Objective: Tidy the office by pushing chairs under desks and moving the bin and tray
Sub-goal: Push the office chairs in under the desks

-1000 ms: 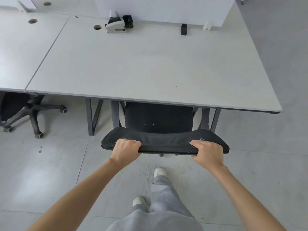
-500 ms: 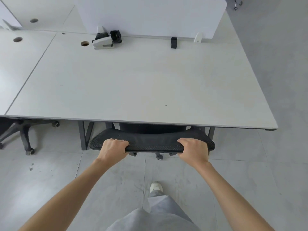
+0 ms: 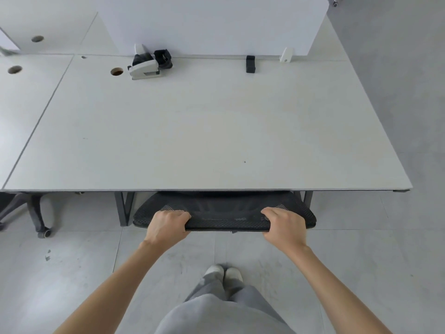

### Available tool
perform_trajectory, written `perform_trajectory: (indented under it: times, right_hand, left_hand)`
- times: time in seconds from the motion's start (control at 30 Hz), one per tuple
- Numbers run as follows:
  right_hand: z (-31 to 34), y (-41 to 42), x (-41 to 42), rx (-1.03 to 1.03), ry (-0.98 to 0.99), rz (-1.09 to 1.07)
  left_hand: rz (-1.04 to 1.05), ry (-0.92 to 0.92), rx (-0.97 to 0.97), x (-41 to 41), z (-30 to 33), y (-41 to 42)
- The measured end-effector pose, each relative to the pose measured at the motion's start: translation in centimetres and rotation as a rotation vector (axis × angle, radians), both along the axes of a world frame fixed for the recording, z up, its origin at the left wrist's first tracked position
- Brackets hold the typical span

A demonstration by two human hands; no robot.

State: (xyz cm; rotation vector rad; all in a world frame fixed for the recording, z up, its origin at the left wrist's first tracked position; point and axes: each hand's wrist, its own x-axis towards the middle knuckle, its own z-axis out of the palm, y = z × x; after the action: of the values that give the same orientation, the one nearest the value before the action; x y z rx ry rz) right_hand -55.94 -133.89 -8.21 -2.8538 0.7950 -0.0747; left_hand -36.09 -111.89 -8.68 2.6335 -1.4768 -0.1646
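A black mesh office chair [image 3: 224, 213] stands at the front edge of a white desk [image 3: 204, 131]. Only the top of its backrest shows; the seat and base are hidden under the desktop. My left hand [image 3: 167, 226] grips the top edge of the backrest on its left side. My right hand [image 3: 285, 226] grips the same edge on its right side. Both arms are stretched forward.
A second chair's grey wheeled base [image 3: 36, 213] sits under the neighbouring desk [image 3: 21, 100] at left. A white stapler-like device [image 3: 144, 68] and black items lie at the desk's far edge by a white divider panel [image 3: 212, 25]. Grey tiled floor lies to the right.
The chair has rolled forward under the desk with both hands on its backrest; its seat, visible before, is now hidden. I have stepped closer, and both feet stand together.
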Motion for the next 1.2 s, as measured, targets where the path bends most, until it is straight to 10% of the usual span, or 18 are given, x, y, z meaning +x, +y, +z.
perform_trajectory:
  times: [0.7,0.97,1.2]
  right_hand:
    - [2.3,1.0,-2.3,0.166,-0.104,0.103]
    - [3.9,5.1,-10.5,0.863,-0.624,-0.529]
    - [1.4,10.4,-20.0,1.035,-0.97,-1.143]
  left_hand:
    - [-0.017,0.343,-0.008,-4.3,4.5,-2.8]
    - [-0.137,0.797,-0.343,-11.8,5.8,-6.9]
    - [0.04,1.209,-0.062,-17.0,1.8,-8.4]
